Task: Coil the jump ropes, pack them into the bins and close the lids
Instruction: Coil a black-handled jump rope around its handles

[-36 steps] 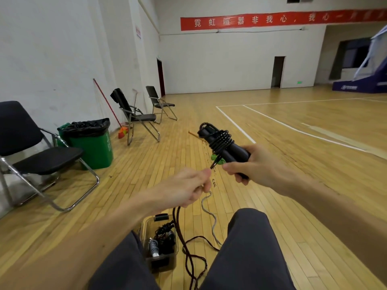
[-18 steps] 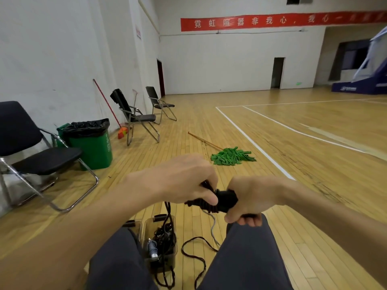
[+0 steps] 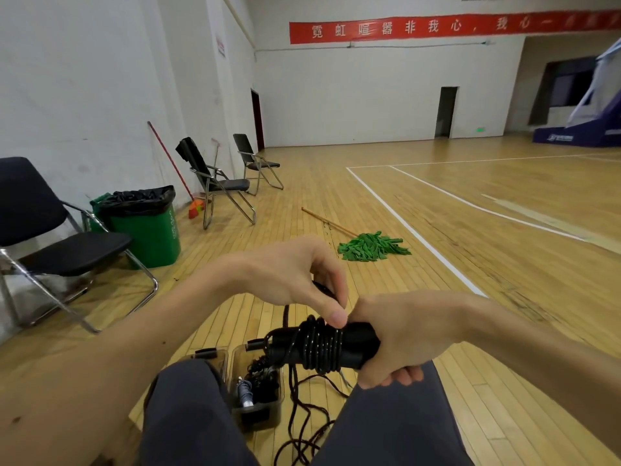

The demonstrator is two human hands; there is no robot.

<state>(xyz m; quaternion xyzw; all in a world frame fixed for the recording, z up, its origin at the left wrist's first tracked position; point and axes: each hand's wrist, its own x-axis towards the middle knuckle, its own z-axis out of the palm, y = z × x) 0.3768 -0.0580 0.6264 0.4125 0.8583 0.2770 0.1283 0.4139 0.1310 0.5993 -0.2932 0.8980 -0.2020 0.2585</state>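
- Head view: right grip (image 3: 400, 334) is curled round the paired black handles (image 3: 361, 341) of the jump rope (image 3: 319, 344). Long axis near level, free ends pointing to my left.
- Left grip (image 3: 295, 274) sits above and left of the wound turns, thumb on the top turn, fingers curled on the running strand (image 3: 286, 312).
- Turns: tight, side by side, black cord with pale flecks.
- Slack tail (image 3: 299, 401) trails on the floor (image 3: 208, 317) between my knees. The open bin (image 3: 260, 417) lies below the handles' free ends.
- Judgement: more winding is due, and the left grip is nearer the slack.
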